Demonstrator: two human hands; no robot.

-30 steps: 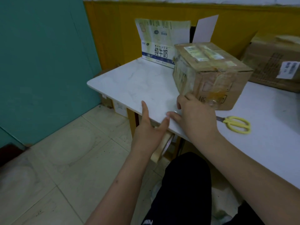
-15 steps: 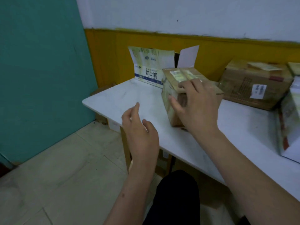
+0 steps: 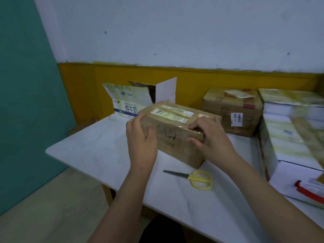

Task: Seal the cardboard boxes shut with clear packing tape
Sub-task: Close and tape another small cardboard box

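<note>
A smooth white table (image 3: 98,148) shows bare marbled surface toward its rounded left corner. The left hand (image 3: 140,139) rests loosely curved fingers against the left end of the brown cardboard box (image 3: 175,142), a rectangular carton glossy with tape, mid-table. The right hand (image 3: 210,137) grips its near right top edge. Yellow-handled scissors (image 3: 194,178) lie near the front edge. Stacked cartons (image 3: 291,142) crowd the right end.

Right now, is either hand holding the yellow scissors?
No, the yellow scissors lie on the table; both hands are at the brown box.
</note>
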